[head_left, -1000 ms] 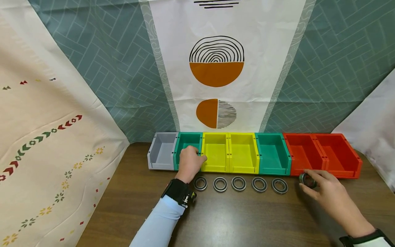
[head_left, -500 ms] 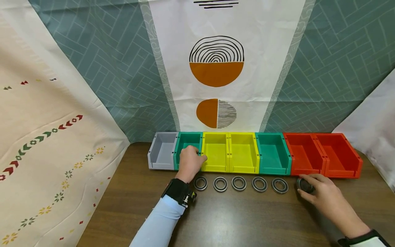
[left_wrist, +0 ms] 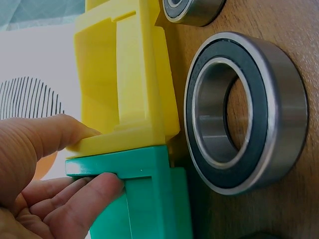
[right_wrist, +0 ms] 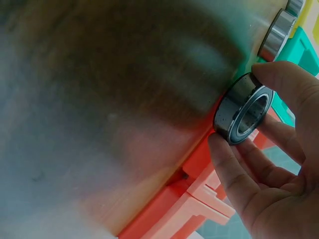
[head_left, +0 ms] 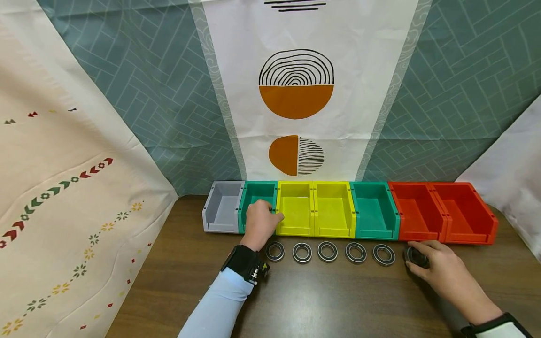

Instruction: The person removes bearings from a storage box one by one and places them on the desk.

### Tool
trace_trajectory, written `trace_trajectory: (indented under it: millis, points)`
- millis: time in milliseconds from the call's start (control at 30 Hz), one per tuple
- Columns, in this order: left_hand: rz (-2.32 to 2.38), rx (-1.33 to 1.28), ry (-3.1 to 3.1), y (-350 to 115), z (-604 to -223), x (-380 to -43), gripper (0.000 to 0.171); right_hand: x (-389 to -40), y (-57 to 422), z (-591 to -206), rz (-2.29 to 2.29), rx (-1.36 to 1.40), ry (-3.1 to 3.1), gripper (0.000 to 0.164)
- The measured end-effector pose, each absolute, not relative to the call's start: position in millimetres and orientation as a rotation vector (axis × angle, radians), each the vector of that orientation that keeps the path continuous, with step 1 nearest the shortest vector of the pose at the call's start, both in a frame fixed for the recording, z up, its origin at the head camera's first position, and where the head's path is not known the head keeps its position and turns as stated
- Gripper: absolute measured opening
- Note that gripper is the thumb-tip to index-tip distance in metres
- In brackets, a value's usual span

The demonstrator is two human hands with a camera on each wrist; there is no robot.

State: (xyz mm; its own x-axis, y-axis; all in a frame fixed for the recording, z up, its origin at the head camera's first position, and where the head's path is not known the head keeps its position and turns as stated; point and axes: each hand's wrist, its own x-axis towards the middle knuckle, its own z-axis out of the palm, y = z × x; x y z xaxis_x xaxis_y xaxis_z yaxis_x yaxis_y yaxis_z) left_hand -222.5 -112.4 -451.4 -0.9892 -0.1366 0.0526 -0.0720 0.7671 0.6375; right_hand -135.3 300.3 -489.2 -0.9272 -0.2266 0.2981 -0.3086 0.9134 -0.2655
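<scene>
My right hand [head_left: 444,274] pinches a ball bearing [right_wrist: 230,109] between thumb and fingers. In the head view this bearing is at the right end of a row of bearings, in front of a red bin [head_left: 416,209]. My left hand [head_left: 261,221] grips the adjoining walls of a green bin [left_wrist: 144,199] and a yellow bin [left_wrist: 127,74], thumb on the yellow side and fingers on the green. Right of that hand in the left wrist view, a steel bearing with a dark seal [left_wrist: 281,104] lies on the wooden table [head_left: 321,300].
Other bins stand in one row along the table's back: a grey bin [head_left: 224,206] at the left end, another yellow bin [head_left: 334,209], another green bin [head_left: 374,206] and a second red bin [head_left: 465,211]. A patterned cloth [head_left: 169,94] hangs behind them.
My right hand has moved the bearing a little left and toward me, closer to the row's other bearings. The left hand stays on the bin walls.
</scene>
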Motion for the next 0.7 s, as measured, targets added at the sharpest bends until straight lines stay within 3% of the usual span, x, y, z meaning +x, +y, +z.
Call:
trace_trajectory:
  millis: [700]
  points:
    - [-1.005,0.227,-2.894,-111.2,-451.6,-224.1,0.022,-136.7,299.6,-490.2,0.449,0.398,-2.868,0.053]
